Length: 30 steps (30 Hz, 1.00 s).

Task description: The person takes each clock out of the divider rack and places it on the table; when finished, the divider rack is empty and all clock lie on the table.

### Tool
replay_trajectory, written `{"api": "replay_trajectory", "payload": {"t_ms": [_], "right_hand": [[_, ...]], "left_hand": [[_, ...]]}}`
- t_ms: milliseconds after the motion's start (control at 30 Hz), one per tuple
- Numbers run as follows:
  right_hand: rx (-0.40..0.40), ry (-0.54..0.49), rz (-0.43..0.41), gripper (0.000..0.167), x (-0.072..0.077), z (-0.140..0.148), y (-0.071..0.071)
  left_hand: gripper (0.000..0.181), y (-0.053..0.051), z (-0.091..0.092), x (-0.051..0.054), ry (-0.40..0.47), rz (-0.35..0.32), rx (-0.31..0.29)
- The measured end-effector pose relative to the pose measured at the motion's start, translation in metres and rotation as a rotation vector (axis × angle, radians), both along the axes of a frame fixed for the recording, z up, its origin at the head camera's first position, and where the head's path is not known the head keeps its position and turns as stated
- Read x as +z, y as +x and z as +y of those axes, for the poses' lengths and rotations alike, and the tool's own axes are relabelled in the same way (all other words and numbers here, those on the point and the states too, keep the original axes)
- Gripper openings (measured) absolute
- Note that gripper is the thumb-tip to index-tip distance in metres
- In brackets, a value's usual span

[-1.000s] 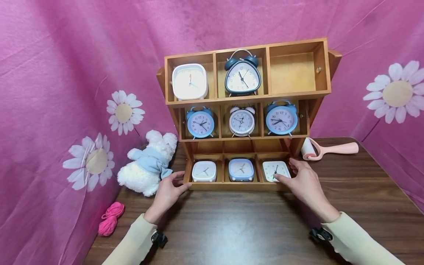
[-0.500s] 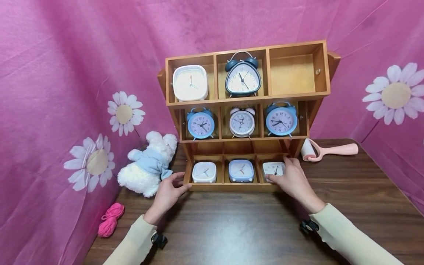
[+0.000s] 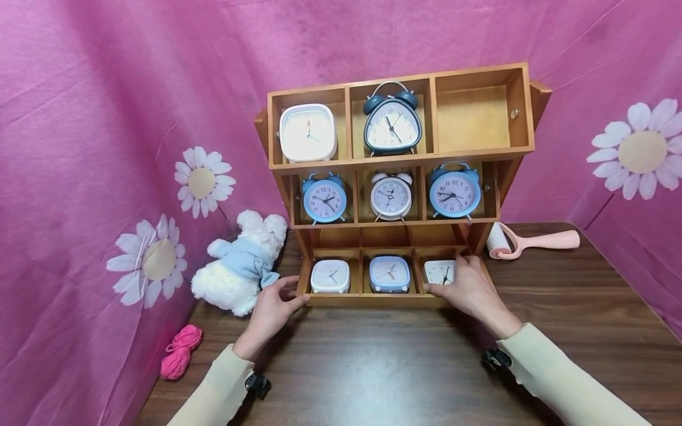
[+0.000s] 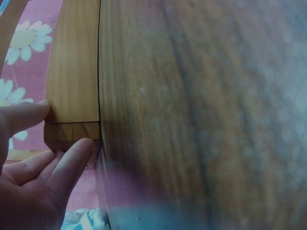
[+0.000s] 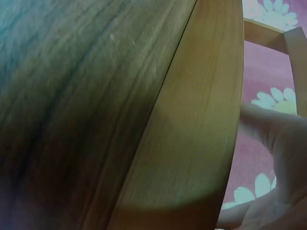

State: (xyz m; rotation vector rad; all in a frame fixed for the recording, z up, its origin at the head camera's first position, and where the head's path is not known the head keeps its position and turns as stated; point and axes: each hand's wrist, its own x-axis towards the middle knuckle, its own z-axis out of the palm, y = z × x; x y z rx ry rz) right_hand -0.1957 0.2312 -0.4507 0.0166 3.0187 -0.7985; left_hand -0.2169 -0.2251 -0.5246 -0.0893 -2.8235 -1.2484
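Note:
A wooden three-tier display shelf [image 3: 373, 300] holds several alarm clocks in its compartments. My left hand [image 3: 270, 310] grips its lower left corner, thumb at the front edge and fingers against the side; the left wrist view shows the fingertips touching the corner [image 4: 72, 131]. My right hand [image 3: 469, 291] reaches into the lower right compartment and holds a square white alarm clock [image 3: 439, 272], covering its right part. The thumb lies by the clock's lower left, over the front board [image 5: 187, 110]. Beside it sit a blue square clock [image 3: 389, 274] and another white clock [image 3: 330, 276].
The upper tiers carry a white clock [image 3: 308, 133], a dark triangular twin-bell clock [image 3: 392, 125], two blue round clocks and a white one. A plush toy [image 3: 242, 263] and pink yarn [image 3: 181, 352] lie left, a pink-handled lint roller [image 3: 543, 240] right. Pink flowered cloth hangs behind.
My right hand has moved left from the clock's right side and now covers more of it, thumb lower and farther left. The left hand has stayed at the shelf corner.

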Motion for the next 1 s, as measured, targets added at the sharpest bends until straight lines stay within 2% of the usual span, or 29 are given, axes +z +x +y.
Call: {"api": "replay_trajectory", "payload": {"t_ms": [200, 233, 300, 367, 433, 467, 500, 567, 600, 667, 733, 867, 1000], "right_hand": [[0.025, 0.033, -0.002, 0.113, 0.002, 0.001, -0.002], [0.026, 0.033, -0.001, 0.111, 0.002, 0.001, -0.003], [0.023, 0.035, 0.002, 0.107, 0.003, 0.0, -0.003], [0.016, 0.039, 0.011, 0.103, 0.002, -0.001, -0.002], [0.006, 0.041, 0.024, 0.099, 0.002, -0.002, -0.002], [0.001, 0.043, 0.029, 0.098, 0.001, -0.003, -0.001], [-0.003, 0.042, 0.036, 0.097, 0.0, -0.003, -0.001], [-0.013, 0.042, 0.049, 0.097, -0.001, -0.003, 0.0], [-0.017, 0.04, 0.059, 0.096, -0.001, -0.004, 0.0], [-0.03, 0.031, 0.08, 0.095, 0.0, -0.004, 0.0], [-0.039, 0.022, 0.109, 0.092, 0.001, -0.005, 0.0], [-0.049, 0.003, 0.151, 0.086, 0.005, -0.007, 0.0], [-0.055, -0.006, 0.165, 0.087, 0.009, -0.007, 0.0]], "left_hand": [[0.056, -0.001, 0.0, -0.001, 0.013, -0.006, -0.003], [0.055, 0.003, 0.003, 0.006, 0.017, -0.008, 0.001], [0.055, 0.002, 0.002, 0.005, 0.026, -0.004, -0.001], [0.056, 0.003, 0.002, 0.004, 0.028, 0.023, -0.007], [0.055, 0.009, 0.006, 0.011, 0.036, 0.048, -0.017], [0.056, 0.005, 0.003, 0.004, 0.037, 0.074, -0.03], [0.055, 0.008, 0.004, 0.006, 0.029, 0.097, -0.041], [0.054, 0.016, 0.011, 0.021, 0.036, 0.11, -0.04], [0.052, 0.02, 0.014, 0.029, 0.039, 0.1, -0.035], [0.051, 0.024, 0.018, 0.037, 0.032, 0.078, -0.018], [0.05, 0.031, 0.026, 0.051, 0.028, 0.029, 0.014], [0.049, 0.031, 0.028, 0.054, 0.006, -0.011, 0.035], [0.05, 0.031, 0.026, 0.053, 0.011, 0.004, 0.03]]}}
